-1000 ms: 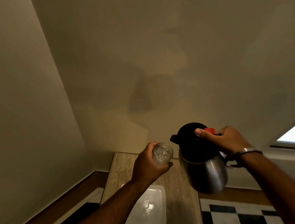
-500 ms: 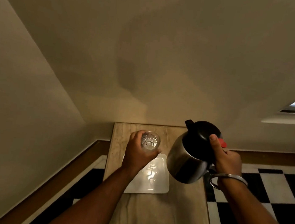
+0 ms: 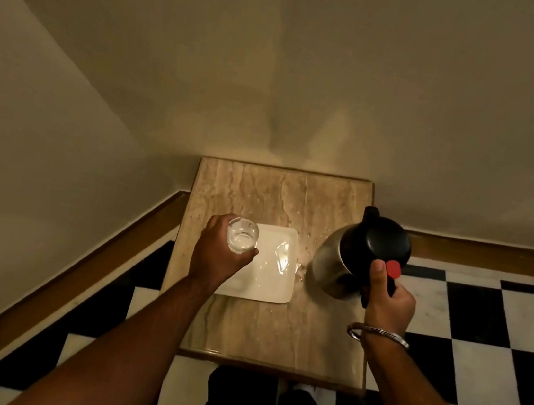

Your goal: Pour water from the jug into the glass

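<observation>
Here's the table [image 3: 263, 329], a marble-look top pushed into the corner of the room, chequered floor [image 3: 478, 329] off its right edge; on it, toward the left side and about midway from back to front, lies a white square tray [image 3: 268, 286], wet and glinting, with drops scattered on the bare stone just past its right edge.

Next in size, the jug [image 3: 358, 252]: steel body, black lid, red thumb tab, near the table's right edge; whether its base rests on the stone or hangs just above it, I cannot tell; its spout points toward the back edge, away from the glass, so the long axis runs roughly upright with a slight lean.

The right hand [image 3: 388, 301] is wrapped tight round the jug's handle, thumb up beside the red tab; a bangle sits at the wrist.

The left hand [image 3: 218, 257] is curled firmly round the glass [image 3: 242, 235], carrying it above the tray's back-left corner, mouth up, some water seemingly inside already.

The key relation: the glass lies to the left of the jug, well apart, tray between them; for any further pour, I'd judge the jug must swing its spout leftward over the rim.
</observation>
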Demonstrator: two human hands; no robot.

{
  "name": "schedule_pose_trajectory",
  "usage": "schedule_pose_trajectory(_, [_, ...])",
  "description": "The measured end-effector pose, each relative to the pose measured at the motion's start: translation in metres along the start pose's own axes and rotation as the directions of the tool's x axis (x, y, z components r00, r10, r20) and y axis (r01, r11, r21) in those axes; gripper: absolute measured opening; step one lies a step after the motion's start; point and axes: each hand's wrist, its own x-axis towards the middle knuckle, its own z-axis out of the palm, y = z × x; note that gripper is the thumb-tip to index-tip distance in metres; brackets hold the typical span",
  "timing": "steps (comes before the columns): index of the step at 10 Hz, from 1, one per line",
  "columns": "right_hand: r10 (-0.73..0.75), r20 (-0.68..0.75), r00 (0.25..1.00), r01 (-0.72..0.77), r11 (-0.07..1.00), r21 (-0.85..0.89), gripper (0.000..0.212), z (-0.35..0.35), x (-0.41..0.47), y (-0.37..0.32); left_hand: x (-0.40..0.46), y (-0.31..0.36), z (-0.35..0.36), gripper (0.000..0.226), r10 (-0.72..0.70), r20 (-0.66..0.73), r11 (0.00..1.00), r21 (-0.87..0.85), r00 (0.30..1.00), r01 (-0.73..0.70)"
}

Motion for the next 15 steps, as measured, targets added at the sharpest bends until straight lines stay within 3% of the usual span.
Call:
schedule_pose_trajectory(1, [0.057, 0.019, 0.998, -0.058, 0.998, 0.021, 0.076, 0.006, 0.014, 0.039, -0.002, -0.027, 0.030, 0.073, -0.031, 0.021, 0.999, 0.029, 0.999, 0.031])
schedule_pose_trajectory(3, [0.188, 0.030, 0.982, -0.190, 0.977, 0.093, 0.066, 0.029, 0.020, 0.093, 0.001, -0.077, 0.072, 0.076, -0.061, 0.095, 0.996, 0.066, 0.994, 0.054])
schedule_pose_trajectory(4, [0.197, -0.002, 0.980, -0.195, 0.971, 0.137, 0.058, 0.041, 0.019, 0.110, 0.005, -0.093, 0.085, 0.077, -0.059, 0.135, 0.996, 0.075, 0.989, 0.050])
schedule_pose_trajectory(6, [0.196, -0.061, 0.979, -0.183, 0.969, 0.166, 0.077, 0.061, 0.017, 0.128, 0.012, -0.117, 0.101, 0.078, -0.049, 0.206, 0.996, 0.084, 0.977, 0.033])
schedule_pose_trajectory(11, [0.265, -0.079, 0.961, -0.246, 0.950, 0.194, 0.066, 0.066, 0.018, 0.148, 0.013, -0.133, 0.110, 0.076, -0.016, 0.222, 0.998, 0.058, 0.975, 0.003])
schedule_pose_trajectory(13, [0.211, -0.029, 0.977, -0.207, 0.974, 0.092, 0.068, 0.060, 0.018, 0.142, 0.011, -0.130, 0.106, 0.084, -0.034, 0.255, 0.996, 0.088, 0.966, 0.012])
schedule_pose_trajectory(14, [0.175, 0.004, 0.985, -0.174, 0.984, -0.035, 0.057, 0.052, 0.014, 0.133, 0.011, -0.123, 0.093, 0.110, -0.100, 0.309, 0.980, 0.197, 0.946, 0.039])
schedule_pose_trajectory(15, [0.091, 0.053, 0.994, -0.079, 0.976, -0.204, 0.072, 0.031, -0.001, 0.109, 0.010, -0.098, 0.064, 0.131, -0.095, 0.345, 0.933, 0.357, 0.934, -0.037])
